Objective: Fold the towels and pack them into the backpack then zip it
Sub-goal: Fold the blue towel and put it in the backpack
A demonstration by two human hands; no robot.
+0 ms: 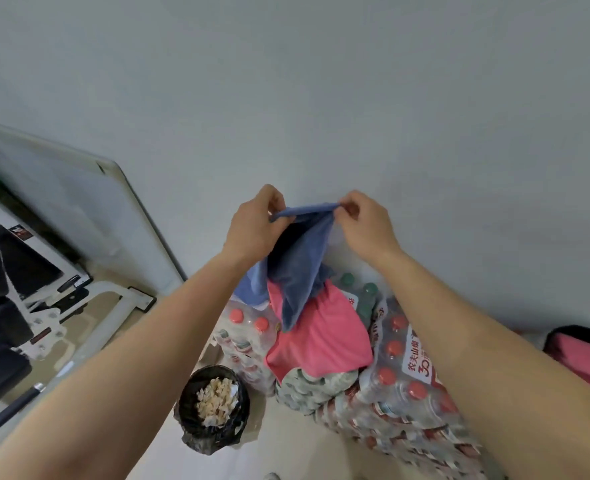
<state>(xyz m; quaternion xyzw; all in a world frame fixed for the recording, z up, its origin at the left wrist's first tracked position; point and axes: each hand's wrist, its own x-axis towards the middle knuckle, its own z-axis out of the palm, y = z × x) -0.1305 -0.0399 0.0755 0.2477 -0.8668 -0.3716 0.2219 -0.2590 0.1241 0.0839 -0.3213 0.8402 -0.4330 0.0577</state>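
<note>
1. Head view: left hand (256, 226) and right hand (362, 220) each pinch one end of the blue towel's (300, 268) top edge, held taut between them.
2. Below the hands it hangs limp, its tip over a pink towel (321, 334) lying on shrink-wrapped bottle packs (401, 386).
3. It looks soft, light and floppy; corner grips suit folding best.
4. Far right of the right hand sits what may be the backpack (584, 358).
</note>
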